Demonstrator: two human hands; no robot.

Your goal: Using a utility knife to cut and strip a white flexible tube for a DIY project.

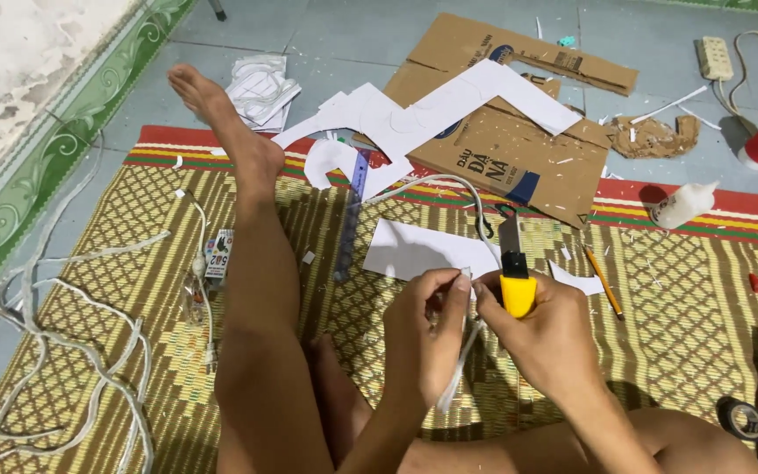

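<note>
left hand (423, 329) is pinching the white cable (460, 364) end over the mat (660, 290) | right hand (541, 338) is gripping the yellow knife (516, 281), fingertips meeting the cable | cable looking light, limp; best held near its end

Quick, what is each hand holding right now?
Left hand: closed, pinching the white cable.
Right hand: closed on a yellow utility knife, fingertips also at the cable.

Bright, even light; soft shadows, sharp focus.
</note>
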